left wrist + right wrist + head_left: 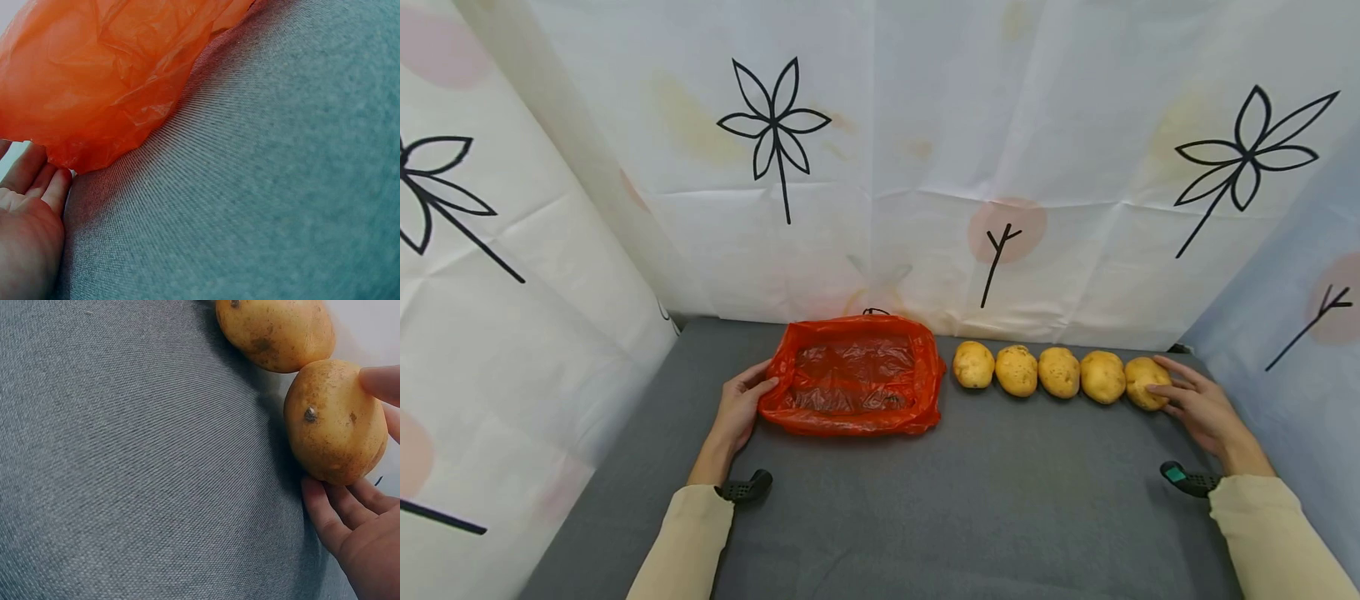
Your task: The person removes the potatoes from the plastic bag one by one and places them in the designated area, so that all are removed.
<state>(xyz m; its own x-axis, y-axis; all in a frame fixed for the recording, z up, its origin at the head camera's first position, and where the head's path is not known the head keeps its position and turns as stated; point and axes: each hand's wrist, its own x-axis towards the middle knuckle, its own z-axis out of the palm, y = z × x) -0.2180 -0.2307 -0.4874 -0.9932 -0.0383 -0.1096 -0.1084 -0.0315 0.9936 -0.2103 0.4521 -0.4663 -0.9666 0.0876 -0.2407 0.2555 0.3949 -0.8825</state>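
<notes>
A red plastic bag [853, 421], spread open in a rectangular, tray-like shape, lies at the back of the grey table, its inside facing up. My left hand [741, 408] touches the bag's left side, the thumb near its rim; in the left wrist view the fingers [56, 187] stretch out against the orange-looking plastic. Right of the bag several yellow potatoes [1017, 371] form a row. At the row's right end, my right hand [1206, 412] holds the last potato [334, 425] between thumb and fingers. That potato still rests on the table beside its neighbour [281, 331].
Grey cloth covers the table [985, 508]. A pale curtain [910, 150] with leaf drawings rises close behind the bag and potatoes, and more fabric hangs at both sides. A thin dark loop [876, 311] shows behind the bag.
</notes>
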